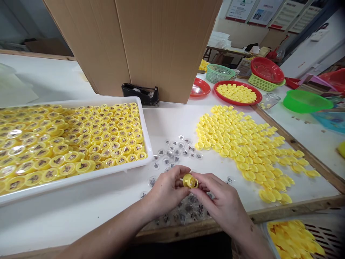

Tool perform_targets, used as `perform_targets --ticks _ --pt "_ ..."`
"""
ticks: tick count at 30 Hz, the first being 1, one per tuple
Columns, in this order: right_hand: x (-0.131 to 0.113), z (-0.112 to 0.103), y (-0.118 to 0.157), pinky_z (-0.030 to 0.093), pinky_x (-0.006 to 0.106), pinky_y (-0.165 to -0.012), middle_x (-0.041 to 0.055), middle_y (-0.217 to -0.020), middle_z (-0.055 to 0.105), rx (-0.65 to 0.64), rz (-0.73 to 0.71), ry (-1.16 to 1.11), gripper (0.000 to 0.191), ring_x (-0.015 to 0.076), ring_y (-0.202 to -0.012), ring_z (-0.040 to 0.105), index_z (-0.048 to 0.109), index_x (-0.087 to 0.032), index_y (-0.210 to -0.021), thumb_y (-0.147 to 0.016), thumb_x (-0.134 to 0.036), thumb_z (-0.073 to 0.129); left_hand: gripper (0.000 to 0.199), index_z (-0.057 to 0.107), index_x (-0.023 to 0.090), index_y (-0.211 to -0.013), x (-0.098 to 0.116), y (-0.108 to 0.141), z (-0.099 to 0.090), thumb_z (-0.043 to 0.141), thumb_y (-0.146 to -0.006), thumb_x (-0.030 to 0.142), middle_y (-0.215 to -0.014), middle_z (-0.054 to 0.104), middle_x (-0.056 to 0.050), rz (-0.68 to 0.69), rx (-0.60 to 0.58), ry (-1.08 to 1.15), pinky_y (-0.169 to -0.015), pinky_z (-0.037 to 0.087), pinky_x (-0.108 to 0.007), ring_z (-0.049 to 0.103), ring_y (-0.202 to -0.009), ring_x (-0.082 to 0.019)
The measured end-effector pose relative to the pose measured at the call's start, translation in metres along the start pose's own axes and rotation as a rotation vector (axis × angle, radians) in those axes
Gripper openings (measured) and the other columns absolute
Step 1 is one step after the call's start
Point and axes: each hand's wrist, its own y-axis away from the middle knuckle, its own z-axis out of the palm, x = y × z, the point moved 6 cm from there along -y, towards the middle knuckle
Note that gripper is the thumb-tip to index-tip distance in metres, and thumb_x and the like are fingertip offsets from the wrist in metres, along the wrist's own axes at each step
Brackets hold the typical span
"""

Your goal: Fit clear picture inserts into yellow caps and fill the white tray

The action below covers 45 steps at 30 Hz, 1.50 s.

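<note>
Between my two hands, above the table's front edge, is a small round yellow plastic piece with a clear domed top and a dark printed picture. My left hand pinches it from the left. The fingers of my right hand close on its right side. Beneath and behind my hands lie many loose clear discs with dark pictures. To the right, yellow plastic pieces are spread over the table. A white tray on the left holds rows of yellow pieces with pictures in them.
A tall cardboard sheet stands behind a black tape dispenser. At the back right are a red plate of yellow pieces, a green basket and a green bowl. A bin of yellow parts sits below the table edge.
</note>
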Motion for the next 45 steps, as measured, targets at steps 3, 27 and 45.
perform_targets --ticks 3,27,45 --pt "0.006 -0.002 0.001 0.055 0.026 -0.069 0.0037 -0.096 0.067 0.024 0.079 -0.079 0.027 0.0158 -0.078 0.066 0.057 -0.023 -0.112 -0.085 -0.021 0.058 0.037 0.053 0.017 -0.110 -0.002 -0.002 0.000 0.064 -0.075 0.020 -0.095 0.067 -0.006 -0.010 -0.055 0.132 -0.071 0.051 -0.030 0.064 -0.082 -0.018" --pt "-0.018 -0.002 0.008 0.053 0.026 -0.071 0.0072 -0.089 0.068 0.135 -0.090 0.245 0.020 0.0162 -0.079 0.065 0.059 -0.013 -0.107 -0.088 -0.018 0.055 0.042 0.056 0.023 -0.124 -0.002 0.005 0.004 0.046 -0.083 0.017 -0.092 0.072 0.001 -0.024 0.017 -0.084 -0.080 0.051 -0.030 0.067 -0.082 -0.015" --pt "-0.007 0.008 0.010 0.051 0.026 -0.072 0.0057 -0.090 0.065 0.158 -0.067 0.162 0.022 0.0154 -0.080 0.063 0.061 -0.017 -0.106 -0.087 -0.011 0.052 0.037 0.054 0.014 -0.107 -0.007 0.001 0.007 0.066 -0.075 0.028 -0.084 0.064 -0.004 -0.076 -0.020 0.299 -0.069 0.048 -0.028 0.060 -0.077 -0.016"
